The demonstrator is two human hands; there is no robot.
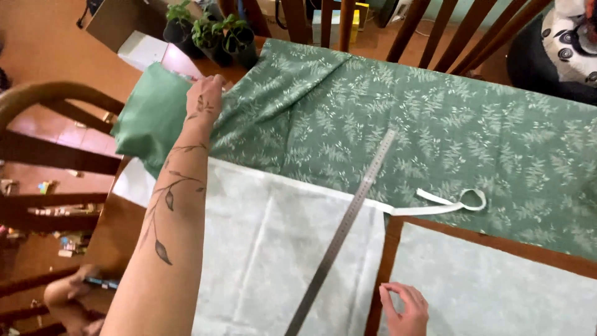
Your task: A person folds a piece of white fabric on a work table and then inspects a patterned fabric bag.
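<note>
Left hand [205,99] presses green leaf-print fabric [435,130] beside steel ruler [345,227].

Green leaf-print fabric [435,137] spread across the table, its near part turned pale side up; a long steel ruler [345,227] lies diagonally across it.

Your left hand [205,96] rests on the far left edge of the printed fabric [435,124], which is spread across the far half of the table [118,230]. A folded cloth [152,115] lies just left of that hand, and potted plants [211,31] stand behind it at the table's far corner. Nearer you, a pale sheet [261,249] lies over the fabric's near edge, with a ruler [342,230] running diagonally across both. Your right hand [405,308] sits at the near edge, right of the ruler, touching a second sheet [491,286]. A strip [451,205] lies on the fabric beyond that sheet.
</note>
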